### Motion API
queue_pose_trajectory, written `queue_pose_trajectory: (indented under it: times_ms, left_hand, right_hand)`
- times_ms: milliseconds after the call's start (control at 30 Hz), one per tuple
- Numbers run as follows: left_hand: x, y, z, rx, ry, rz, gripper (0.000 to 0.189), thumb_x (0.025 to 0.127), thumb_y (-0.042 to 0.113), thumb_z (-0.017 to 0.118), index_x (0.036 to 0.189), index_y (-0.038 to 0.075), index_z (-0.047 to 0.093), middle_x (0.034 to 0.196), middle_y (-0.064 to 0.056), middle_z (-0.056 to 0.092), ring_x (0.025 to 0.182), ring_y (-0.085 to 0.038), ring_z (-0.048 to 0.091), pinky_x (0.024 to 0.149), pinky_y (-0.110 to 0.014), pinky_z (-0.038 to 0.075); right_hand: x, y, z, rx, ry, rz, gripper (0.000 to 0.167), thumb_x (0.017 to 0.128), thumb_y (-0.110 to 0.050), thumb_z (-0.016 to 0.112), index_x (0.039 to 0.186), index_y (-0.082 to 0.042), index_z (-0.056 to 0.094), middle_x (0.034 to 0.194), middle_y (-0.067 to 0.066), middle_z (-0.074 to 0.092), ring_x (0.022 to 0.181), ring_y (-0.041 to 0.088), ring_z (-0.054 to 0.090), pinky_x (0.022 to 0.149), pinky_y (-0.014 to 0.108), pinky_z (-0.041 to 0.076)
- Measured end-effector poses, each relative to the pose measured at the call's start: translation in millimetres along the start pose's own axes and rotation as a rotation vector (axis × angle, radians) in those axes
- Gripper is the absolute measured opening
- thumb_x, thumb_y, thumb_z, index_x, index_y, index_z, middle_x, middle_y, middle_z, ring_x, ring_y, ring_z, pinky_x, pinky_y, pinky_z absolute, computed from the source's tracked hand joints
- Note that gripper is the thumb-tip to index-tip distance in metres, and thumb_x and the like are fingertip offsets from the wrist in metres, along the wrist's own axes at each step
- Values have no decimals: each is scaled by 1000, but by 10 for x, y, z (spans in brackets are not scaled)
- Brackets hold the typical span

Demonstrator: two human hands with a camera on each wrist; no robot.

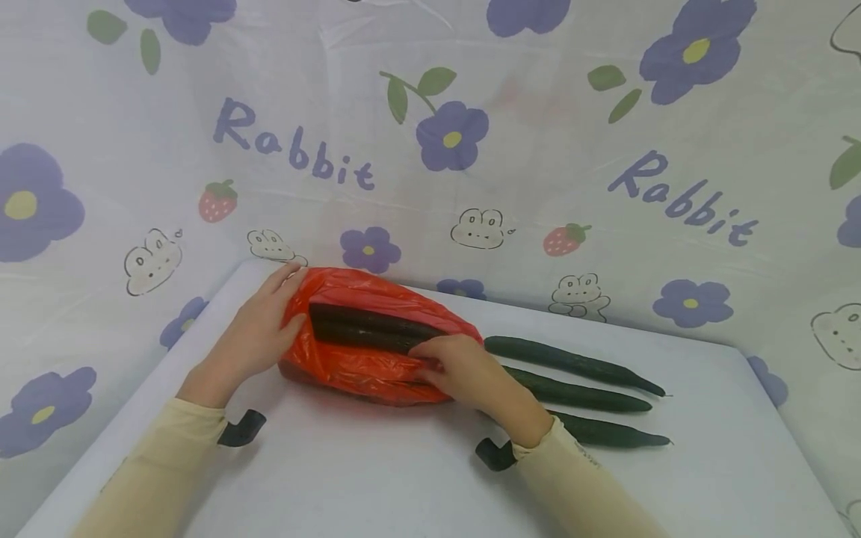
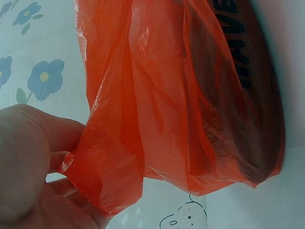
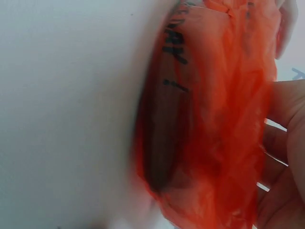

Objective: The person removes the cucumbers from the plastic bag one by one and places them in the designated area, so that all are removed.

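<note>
A red plastic bag lies on its side on the white table, its mouth spread open. Inside it, dark green cucumbers lie side by side. My left hand pinches the bag at its left end; in the left wrist view a fold of red film hangs between thumb and fingers. At the right end my right hand grips the near edge of the mouth, close to the cucumbers' ends. Through the film, a dark cucumber shape and black print show in the right wrist view.
Three loose cucumbers lie right of the bag: a far one, a middle one and a near one partly behind the right forearm. A patterned cloth rises behind the table. Black wrist mounts hang beneath the sleeves.
</note>
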State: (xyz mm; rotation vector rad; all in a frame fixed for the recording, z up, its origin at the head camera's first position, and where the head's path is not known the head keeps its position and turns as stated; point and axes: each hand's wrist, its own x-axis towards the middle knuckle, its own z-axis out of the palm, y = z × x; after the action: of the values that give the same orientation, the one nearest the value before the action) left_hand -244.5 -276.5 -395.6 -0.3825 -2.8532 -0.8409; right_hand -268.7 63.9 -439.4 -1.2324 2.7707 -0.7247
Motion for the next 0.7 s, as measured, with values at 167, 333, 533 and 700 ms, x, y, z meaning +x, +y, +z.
queue_pose_trajectory:
  times_ms: [167,333,533,700]
  left_hand:
    - [2,4,-4,3,-1,1,74,104,5,66,169,0,30,175,-21,27,156,-48,34,119,-65,37]
    - [-2,-3,-11,6,1,6,74,104,5,66,169,-1,31,174,-22,27,156,-48,33,119,-66,37]
    - [-3,-9,-15,4,1,6,74,104,5,66,169,-1,31,174,-21,27,156,-47,33,120,-66,36]
    - [8,-17,-18,3,5,11,73,104,5,66,168,-2,32,174,-22,28,156,-47,33,120,-65,36]
  right_hand:
    - [11,-9,56,-30,-77,55,29,98,-23,84,125,-13,81,102,-6,77,88,13,66,82,32,59]
    - [20,-60,74,-53,-158,68,24,95,-20,86,118,-15,82,94,-9,73,83,12,64,80,31,58]
    - [2,-148,82,-96,-210,117,22,93,-17,88,115,-19,83,87,-12,69,81,11,62,82,30,59]
    - [-26,-215,83,-178,-218,165,20,91,-12,88,108,-20,81,81,-12,65,78,12,61,79,31,59]
